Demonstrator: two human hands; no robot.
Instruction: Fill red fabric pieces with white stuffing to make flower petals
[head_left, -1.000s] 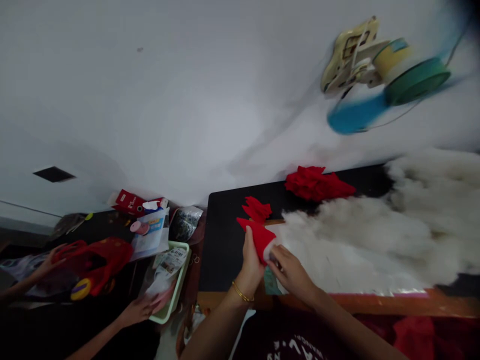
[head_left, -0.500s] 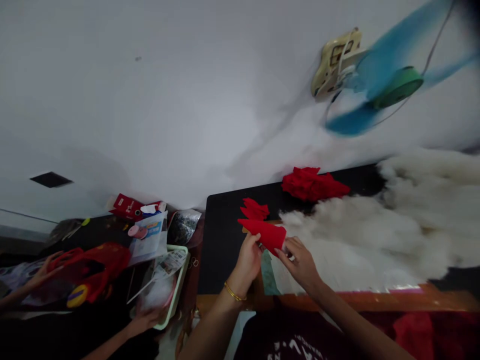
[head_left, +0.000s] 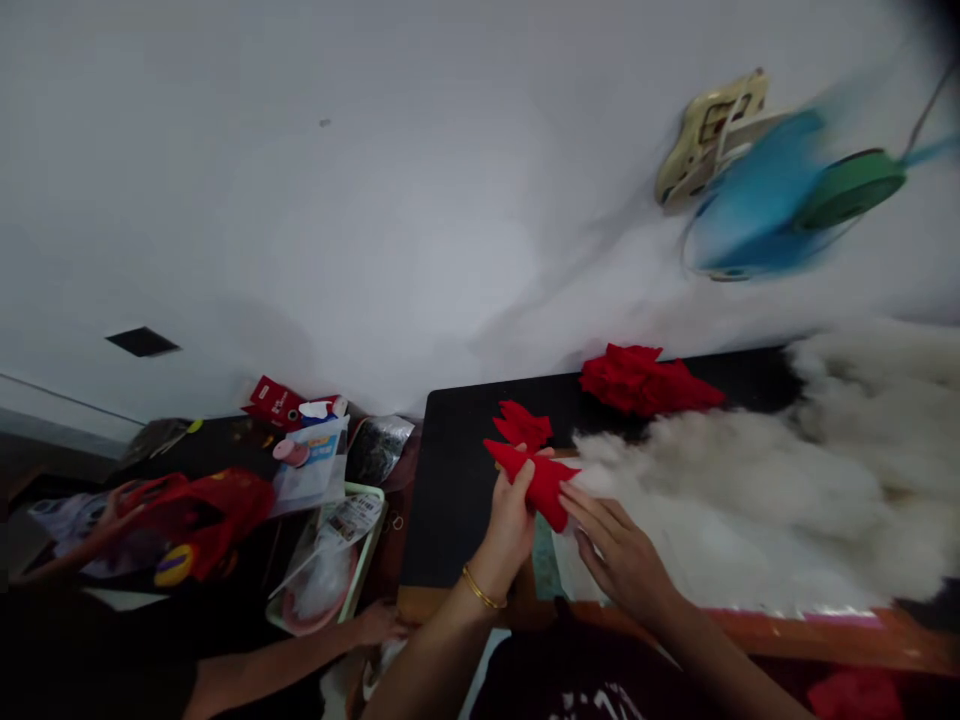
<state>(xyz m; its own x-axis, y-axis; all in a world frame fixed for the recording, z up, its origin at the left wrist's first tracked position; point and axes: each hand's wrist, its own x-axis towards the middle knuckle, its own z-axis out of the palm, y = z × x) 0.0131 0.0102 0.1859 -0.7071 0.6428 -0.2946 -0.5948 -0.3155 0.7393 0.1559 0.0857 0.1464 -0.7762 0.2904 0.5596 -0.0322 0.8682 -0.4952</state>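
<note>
A red cone-shaped cloth piece point(head_left: 551, 492) is in my left hand point(head_left: 514, 510), whose thumb presses on its side and whose fingers curl around behind. Its narrow tip points up and left, and the wide end, now pinched out at the corners, faces my right hand point(head_left: 619, 550). The right fingers stretch out and touch that wide edge, with the thumb apart below them. Just behind the cone lies a smaller bunch of red cloth point(head_left: 523, 425) on the black tabletop point(head_left: 450, 480). White fluffy stuffing point(head_left: 720, 480) spreads to the right of my hands.
Another red cloth heap point(head_left: 649, 380) sits near the wall. A fan point(head_left: 847, 190) with blurred blue blades hangs at upper right. To the left, another person's arms reach near a red bag point(head_left: 232, 510) and a pale green tray point(head_left: 367, 565). A red box point(head_left: 274, 402) stands behind.
My left hand has shifted its grip, its thumb now over the cone. My right hand has gone from pinching the wide edge to stretched fingers against it. The other person's hand has moved right.
</note>
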